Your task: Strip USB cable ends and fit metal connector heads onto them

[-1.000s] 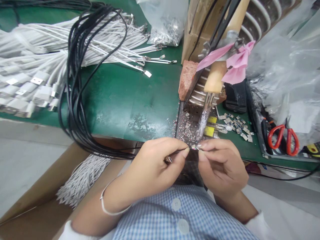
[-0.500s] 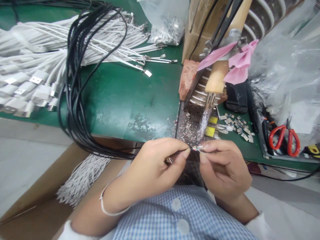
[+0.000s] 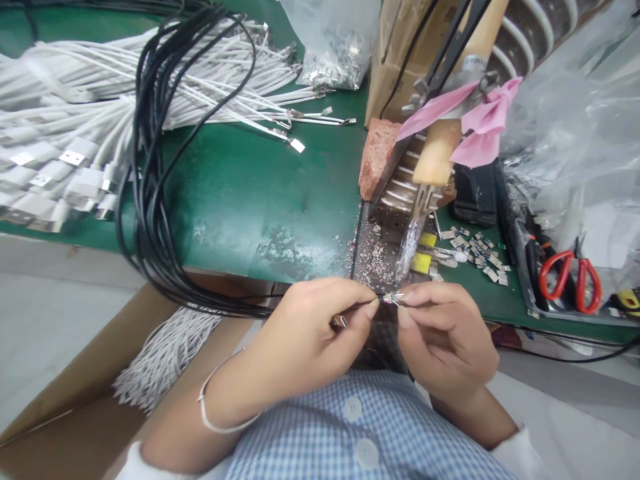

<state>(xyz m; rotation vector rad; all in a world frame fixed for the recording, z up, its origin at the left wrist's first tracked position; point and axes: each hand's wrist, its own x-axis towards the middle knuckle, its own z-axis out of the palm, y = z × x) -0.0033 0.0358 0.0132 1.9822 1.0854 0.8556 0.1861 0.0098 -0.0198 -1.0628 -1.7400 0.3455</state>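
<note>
One black cable is pinched by the left hand; the right hand, just beside, pinches at its wires. This end lies between them, running left to right. Just beyond, the iron slants down.

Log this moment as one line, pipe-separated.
left hand: pinching black cable | right hand: at exposed colored wires | soldering iron: beyond hands, unheld | small parts: on green bench

black cable: looped, draped over green bench | small silvery connector: roughly level, between both hands' fingers
</note>
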